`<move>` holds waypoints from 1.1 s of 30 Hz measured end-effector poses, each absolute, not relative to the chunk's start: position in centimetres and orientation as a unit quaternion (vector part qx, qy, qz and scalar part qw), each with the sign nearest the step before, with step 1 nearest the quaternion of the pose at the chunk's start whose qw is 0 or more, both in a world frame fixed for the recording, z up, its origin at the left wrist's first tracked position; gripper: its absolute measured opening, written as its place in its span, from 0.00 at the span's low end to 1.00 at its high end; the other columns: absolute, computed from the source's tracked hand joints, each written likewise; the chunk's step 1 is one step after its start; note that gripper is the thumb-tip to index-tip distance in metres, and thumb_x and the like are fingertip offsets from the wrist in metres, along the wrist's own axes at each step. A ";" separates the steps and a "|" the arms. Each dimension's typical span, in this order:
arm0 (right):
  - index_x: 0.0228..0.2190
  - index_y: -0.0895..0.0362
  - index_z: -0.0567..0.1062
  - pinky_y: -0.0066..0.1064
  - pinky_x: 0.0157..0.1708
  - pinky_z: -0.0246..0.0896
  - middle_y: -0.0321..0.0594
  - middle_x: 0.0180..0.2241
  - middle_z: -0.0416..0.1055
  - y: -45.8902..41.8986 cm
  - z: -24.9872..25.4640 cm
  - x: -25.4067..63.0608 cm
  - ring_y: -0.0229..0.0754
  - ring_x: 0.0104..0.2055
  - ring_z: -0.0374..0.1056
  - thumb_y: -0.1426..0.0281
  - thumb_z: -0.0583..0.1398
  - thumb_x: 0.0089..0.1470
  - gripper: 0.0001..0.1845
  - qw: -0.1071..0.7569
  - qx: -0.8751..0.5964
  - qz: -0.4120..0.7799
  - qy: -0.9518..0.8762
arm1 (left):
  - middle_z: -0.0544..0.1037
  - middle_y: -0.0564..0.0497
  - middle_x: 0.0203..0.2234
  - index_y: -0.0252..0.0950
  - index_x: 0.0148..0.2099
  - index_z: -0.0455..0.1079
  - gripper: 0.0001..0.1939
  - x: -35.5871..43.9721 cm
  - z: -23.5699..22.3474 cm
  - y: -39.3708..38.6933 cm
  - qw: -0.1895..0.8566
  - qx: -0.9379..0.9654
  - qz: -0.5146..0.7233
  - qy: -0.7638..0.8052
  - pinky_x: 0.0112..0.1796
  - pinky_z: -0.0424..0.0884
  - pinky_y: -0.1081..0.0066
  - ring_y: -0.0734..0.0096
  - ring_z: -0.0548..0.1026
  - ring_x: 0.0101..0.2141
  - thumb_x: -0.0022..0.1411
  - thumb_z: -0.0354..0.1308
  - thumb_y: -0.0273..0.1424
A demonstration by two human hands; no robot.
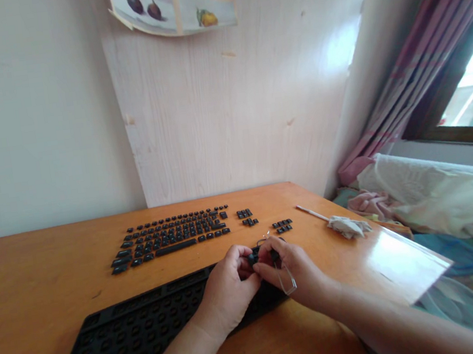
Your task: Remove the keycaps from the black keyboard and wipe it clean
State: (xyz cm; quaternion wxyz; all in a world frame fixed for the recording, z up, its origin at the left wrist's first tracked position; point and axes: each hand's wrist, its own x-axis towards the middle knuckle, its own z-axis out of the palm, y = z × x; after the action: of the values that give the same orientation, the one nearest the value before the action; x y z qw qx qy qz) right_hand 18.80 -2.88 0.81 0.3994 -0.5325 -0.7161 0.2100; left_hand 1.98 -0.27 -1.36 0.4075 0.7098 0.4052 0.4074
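A black keyboard base (123, 343) with its keycaps removed lies across the near part of the orange wooden desk (37, 284). Over its right end, my left hand (227, 288) and my right hand (295, 271) are pressed together, both pinching a small black keycap (253, 256). A thin wire keycap puller (285, 278) hangs from my right hand. Several black keycaps (170, 238) lie farther back on the desk, laid out in keyboard order, with small groups (282, 226) to their right.
A crumpled grey cloth (347, 225) and a thin white stick (311, 212) lie at the desk's right side. A light wood panel (232, 113) with a fruit poster (174, 2) stands behind. Bedding (439, 196), a curtain and a window are at the right.
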 end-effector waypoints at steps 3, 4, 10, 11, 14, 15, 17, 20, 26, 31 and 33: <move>0.30 0.56 0.70 0.26 0.26 0.53 0.32 0.25 0.67 -2.5 0.7 18.6 0.35 0.26 0.58 0.71 0.62 0.49 0.05 0.400 -0.537 0.219 -0.709 | 0.79 0.52 0.31 0.38 0.46 0.68 0.16 1.9 -1.5 -0.2 0.406 0.713 0.404 0.404 0.35 0.70 0.71 0.69 0.76 0.31 0.53 0.60 0.28; 0.30 0.56 0.70 0.26 0.26 0.53 0.32 0.25 0.67 -2.4 0.6 18.6 0.35 0.26 0.58 0.71 0.62 0.49 0.05 0.398 -0.540 0.219 -0.708 | 0.79 0.52 0.32 0.38 0.46 0.68 0.16 1.9 -1.5 -0.2 0.409 0.714 0.403 0.401 0.36 0.70 0.71 0.69 0.77 0.32 0.53 0.60 0.28; 0.29 0.56 0.70 0.26 0.26 0.53 0.32 0.24 0.67 -2.2 0.1 18.5 0.35 0.26 0.58 0.71 0.61 0.49 0.04 0.391 -0.548 0.211 -0.709 | 0.81 0.51 0.36 0.38 0.48 0.67 0.18 1.9 -1.6 -0.2 0.421 0.719 0.403 0.379 0.38 0.71 0.70 0.68 0.78 0.34 0.53 0.58 0.24; 0.29 0.56 0.70 0.26 0.26 0.53 0.32 0.24 0.67 -2.2 0.1 18.6 0.35 0.26 0.59 0.71 0.61 0.49 0.04 0.391 -0.549 0.206 -0.709 | 0.81 0.51 0.36 0.38 0.48 0.67 0.18 1.9 -1.6 -0.1 0.422 0.719 0.404 0.377 0.39 0.71 0.70 0.68 0.78 0.35 0.53 0.58 0.23; 0.29 0.55 0.70 0.26 0.27 0.54 0.32 0.25 0.68 -2.1 -0.1 18.6 0.35 0.26 0.61 0.71 0.62 0.48 0.04 0.391 -0.549 0.185 -0.715 | 0.81 0.50 0.36 0.38 0.48 0.67 0.18 1.9 -1.5 -0.2 0.431 0.716 0.405 0.371 0.39 0.71 0.69 0.67 0.79 0.36 0.54 0.57 0.24; 0.29 0.55 0.70 0.26 0.27 0.55 0.32 0.25 0.69 -2.1 -0.2 18.7 0.35 0.26 0.61 0.71 0.62 0.48 0.05 0.391 -0.548 0.177 -0.718 | 0.81 0.50 0.36 0.38 0.48 0.67 0.17 1.9 -1.4 -0.2 0.437 0.713 0.406 0.368 0.40 0.71 0.69 0.67 0.79 0.36 0.54 0.57 0.24; 0.30 0.55 0.70 0.27 0.28 0.56 0.33 0.26 0.70 -1.9 -0.3 18.7 0.36 0.27 0.62 0.71 0.62 0.48 0.05 0.394 -0.544 0.161 -0.723 | 0.81 0.49 0.37 0.38 0.48 0.67 0.17 1.9 -1.3 -0.2 0.453 0.704 0.409 0.364 0.40 0.72 0.69 0.66 0.79 0.38 0.55 0.56 0.24; 0.31 0.54 0.71 0.28 0.29 0.57 0.34 0.27 0.72 -1.8 -0.5 18.8 0.37 0.28 0.64 0.72 0.62 0.47 0.06 0.394 -0.542 0.145 -0.727 | 0.82 0.48 0.40 0.37 0.48 0.66 0.17 1.9 -1.2 -0.2 0.467 0.694 0.414 0.360 0.43 0.72 0.68 0.66 0.80 0.40 0.55 0.55 0.22; 0.33 0.54 0.72 0.28 0.30 0.58 0.36 0.28 0.73 -1.8 -0.5 18.7 0.39 0.29 0.66 0.71 0.62 0.47 0.07 0.377 -0.555 0.134 -0.729 | 0.82 0.47 0.40 0.37 0.46 0.68 0.17 1.8 -0.7 -0.2 0.461 0.692 0.413 0.372 0.45 0.72 0.67 0.65 0.79 0.41 0.54 0.54 0.20; 0.33 0.54 0.73 0.28 0.30 0.57 0.35 0.28 0.73 -2.0 -0.2 18.6 0.38 0.29 0.65 0.71 0.62 0.47 0.07 0.371 -0.554 0.130 -0.734 | 0.82 0.48 0.38 0.37 0.44 0.69 0.15 1.7 -0.2 -0.3 0.452 0.698 0.405 0.380 0.45 0.71 0.68 0.65 0.79 0.40 0.53 0.55 0.21; 0.33 0.54 0.73 0.28 0.30 0.57 0.35 0.28 0.72 -2.1 -0.2 18.6 0.38 0.28 0.64 0.71 0.62 0.47 0.07 0.371 -0.551 0.131 -0.736 | 0.82 0.49 0.37 0.37 0.45 0.69 0.15 1.7 -0.2 -0.4 0.447 0.705 0.402 0.376 0.45 0.71 0.68 0.66 0.79 0.39 0.54 0.55 0.21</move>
State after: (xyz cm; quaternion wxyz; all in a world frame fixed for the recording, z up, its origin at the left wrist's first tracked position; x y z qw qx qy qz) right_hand 18.62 -2.11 -0.15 0.3710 -0.5507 -0.7362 0.1307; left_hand 1.69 -0.35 -0.16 0.4466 0.7054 0.3762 0.4017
